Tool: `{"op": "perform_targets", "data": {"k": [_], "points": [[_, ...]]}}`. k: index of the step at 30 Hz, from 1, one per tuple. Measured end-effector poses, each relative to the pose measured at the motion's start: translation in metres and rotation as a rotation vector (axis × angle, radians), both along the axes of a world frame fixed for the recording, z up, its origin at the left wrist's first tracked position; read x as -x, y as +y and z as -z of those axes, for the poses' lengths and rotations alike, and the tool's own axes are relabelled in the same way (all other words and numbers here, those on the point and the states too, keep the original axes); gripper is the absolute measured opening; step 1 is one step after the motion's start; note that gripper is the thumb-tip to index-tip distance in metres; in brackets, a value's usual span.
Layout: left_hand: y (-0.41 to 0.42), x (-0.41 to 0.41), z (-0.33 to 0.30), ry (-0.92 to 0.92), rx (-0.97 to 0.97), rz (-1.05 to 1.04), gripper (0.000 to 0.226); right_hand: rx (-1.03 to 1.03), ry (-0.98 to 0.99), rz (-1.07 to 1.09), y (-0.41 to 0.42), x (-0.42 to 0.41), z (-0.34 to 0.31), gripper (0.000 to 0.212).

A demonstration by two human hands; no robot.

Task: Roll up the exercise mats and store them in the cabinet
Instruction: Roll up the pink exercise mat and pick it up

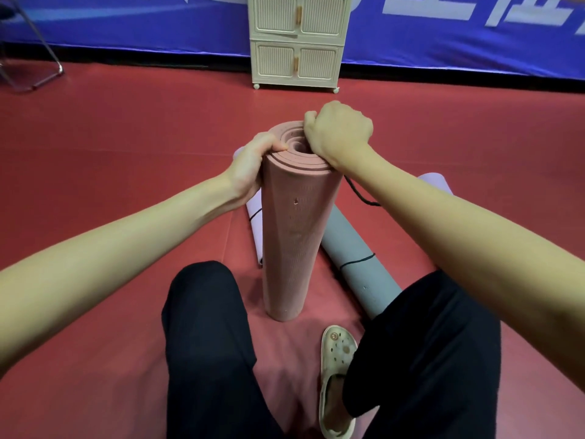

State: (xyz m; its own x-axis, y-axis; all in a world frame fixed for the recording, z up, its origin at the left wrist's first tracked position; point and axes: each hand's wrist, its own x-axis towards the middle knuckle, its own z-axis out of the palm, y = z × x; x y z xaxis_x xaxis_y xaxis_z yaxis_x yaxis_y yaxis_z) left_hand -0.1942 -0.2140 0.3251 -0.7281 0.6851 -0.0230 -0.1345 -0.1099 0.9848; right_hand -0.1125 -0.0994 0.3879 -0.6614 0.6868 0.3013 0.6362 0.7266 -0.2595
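Observation:
A rolled pink exercise mat (292, 236) stands upright on the red floor between my knees. My left hand (253, 163) grips its top rim from the left, thumb over the edge. My right hand (337, 133) is closed on the top rim at the right, fingers tucked into the spiral. Behind it, a rolled grey mat (351, 258) tied with a black cord lies on the floor at the right. A rolled lilac mat (254, 223) lies at the left, and a lilac end (435, 182) shows past my right forearm. The cream cabinet (296, 42) stands ahead with its doors closed.
A blue banner (126, 23) runs along the back wall behind the cabinet. A metal chair frame (34, 64) stands at the far left. My black-trousered legs and a cream clog (337, 378) fill the near floor. A black cord (361, 194) hangs below my right wrist.

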Motion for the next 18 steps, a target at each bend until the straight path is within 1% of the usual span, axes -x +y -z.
{"op": "perform_targets", "data": {"k": [2, 3, 5, 6, 9, 11, 12, 15, 16, 18], "points": [[-0.005, -0.005, -0.007, -0.015, 0.028, 0.001, 0.083, 0.088, 0.067, 0.008, 0.001, -0.005, -0.001, 0.044], [-0.009, -0.011, -0.013, -0.010, 0.038, -0.005, 0.076, 0.157, 0.102, 0.003, 0.003, -0.007, -0.001, 0.043], [-0.014, -0.023, -0.025, -0.001, 0.054, 0.019, 0.045, 0.307, 0.140, -0.042, 0.010, -0.007, 0.000, 0.036], [-0.015, -0.028, -0.030, -0.009, 0.048, 0.037, 0.035, 0.371, 0.154, -0.072, 0.014, -0.008, -0.001, 0.033], [-0.014, -0.031, -0.036, -0.009, 0.033, 0.014, 0.034, 0.550, 0.291, -0.079, 0.031, -0.010, -0.007, 0.026], [-0.011, -0.031, -0.040, 0.000, 0.071, -0.044, 0.013, 0.592, 0.347, -0.074, 0.042, -0.013, -0.012, 0.021], [-0.010, -0.033, -0.043, 0.004, 0.100, -0.084, 0.006, 0.582, 0.376, -0.091, 0.046, -0.014, -0.014, 0.021], [-0.003, -0.037, -0.047, 0.090, 0.207, -0.201, 0.009, 0.516, 0.494, -0.146, 0.051, -0.013, -0.012, 0.023], [-0.001, -0.038, -0.046, 0.119, 0.241, -0.234, 0.010, 0.531, 0.522, -0.162, 0.051, -0.013, -0.010, 0.027], [0.005, -0.038, -0.041, 0.184, 0.286, -0.273, 0.017, 0.630, 0.555, -0.213, 0.049, -0.014, -0.002, 0.033]]}}
